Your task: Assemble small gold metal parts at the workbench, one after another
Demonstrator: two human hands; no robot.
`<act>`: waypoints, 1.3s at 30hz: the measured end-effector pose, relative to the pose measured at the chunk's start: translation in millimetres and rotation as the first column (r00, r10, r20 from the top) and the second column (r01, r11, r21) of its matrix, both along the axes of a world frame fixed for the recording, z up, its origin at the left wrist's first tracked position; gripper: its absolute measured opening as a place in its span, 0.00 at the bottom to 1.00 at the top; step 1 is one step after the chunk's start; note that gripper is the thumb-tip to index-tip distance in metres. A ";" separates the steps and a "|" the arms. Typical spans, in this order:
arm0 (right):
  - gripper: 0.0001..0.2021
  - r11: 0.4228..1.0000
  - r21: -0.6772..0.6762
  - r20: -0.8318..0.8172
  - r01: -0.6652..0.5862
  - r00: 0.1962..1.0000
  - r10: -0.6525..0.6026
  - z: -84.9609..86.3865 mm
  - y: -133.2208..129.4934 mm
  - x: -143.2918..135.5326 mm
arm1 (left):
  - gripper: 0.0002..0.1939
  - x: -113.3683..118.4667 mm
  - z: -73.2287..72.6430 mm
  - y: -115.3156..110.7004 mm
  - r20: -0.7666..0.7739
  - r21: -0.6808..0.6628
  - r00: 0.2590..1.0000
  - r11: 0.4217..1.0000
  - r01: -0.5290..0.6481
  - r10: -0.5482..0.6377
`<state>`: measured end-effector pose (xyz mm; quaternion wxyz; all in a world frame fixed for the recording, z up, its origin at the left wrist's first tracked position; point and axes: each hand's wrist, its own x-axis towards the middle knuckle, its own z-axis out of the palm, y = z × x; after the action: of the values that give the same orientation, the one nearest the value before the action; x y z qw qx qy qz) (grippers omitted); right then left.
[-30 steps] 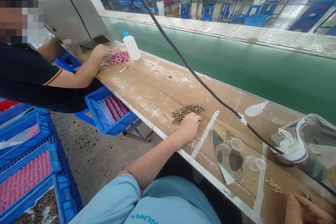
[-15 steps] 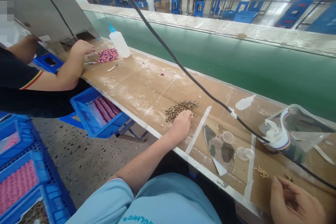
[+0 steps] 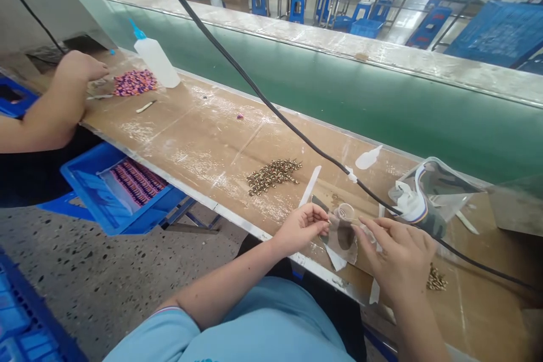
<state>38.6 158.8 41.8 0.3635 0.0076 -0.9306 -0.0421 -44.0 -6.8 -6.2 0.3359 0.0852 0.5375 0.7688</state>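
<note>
My left hand [image 3: 303,227] is over the near edge of the bench, its thumb and fingertips pinched together on something too small to make out. Facing it, my right hand [image 3: 396,251] also pinches at the fingertips; what it holds is too small to tell. Between and below the hands lies a camouflage-patterned scrap [image 3: 335,240] with a small clear cup [image 3: 344,212] by it. Left of the hands spreads a pile of small gold-and-dark ring-like pieces [image 3: 274,175]. A smaller pile of gold pieces [image 3: 436,279] sits beside my right wrist.
A black cable [image 3: 254,87] crosses above the bench. At the right lies a clear-and-camouflage bag [image 3: 428,198]. Far left, a co-worker's hand [image 3: 80,68] is near pink-and-purple pieces [image 3: 134,82] and a white bottle [image 3: 156,62]. A blue crate [image 3: 93,192] stands below the bench edge.
My left hand has left the large pile and moved right. My right hand has come up and left from the small pile, so both meet above the scrap. The view has shifted right.
</note>
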 end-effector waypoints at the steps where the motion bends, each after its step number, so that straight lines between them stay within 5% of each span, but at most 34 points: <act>1: 0.06 1.000 0.001 0.004 -0.006 1.000 0.006 -0.7 -1.4 -2.8 | 0.12 -0.6 -0.1 -0.6 0.010 0.007 1.000 1.000 0.010 -0.010; 8: 0.07 0.998 -0.033 0.070 -0.049 0.996 0.052 -2.1 -2.1 -11.7 | 0.15 -4.7 9.8 -4.3 0.111 0.064 0.993 0.998 0.029 -0.036; 19: 0.08 0.999 -0.016 0.059 -0.043 0.997 0.044 -7.4 -0.4 -14.8 | 0.18 -6.0 5.8 -4.8 0.149 0.142 0.984 0.987 0.078 -0.099; 25: 0.09 0.985 -0.169 0.009 -0.016 1.000 0.018 -9.2 4.6 -10.3 | 0.20 -5.7 5.5 -4.3 0.186 0.149 0.978 0.986 0.068 -0.095; 31: 0.07 0.898 -0.432 -0.018 -0.081 0.997 0.081 -2.1 -3.0 -0.4 | 0.20 -6.3 4.0 -4.0 0.183 0.138 0.978 0.988 0.072 -0.097; 39: 0.07 0.895 -0.438 0.032 -0.091 0.993 0.116 -0.2 -17.7 0.3 | 0.20 -6.0 2.3 -4.5 0.178 0.120 0.979 0.989 0.082 -0.103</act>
<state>38.9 141.2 41.6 0.3310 -0.0230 -0.9247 0.1865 -50.1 -11.4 -3.9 0.4143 0.0576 0.4558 0.7857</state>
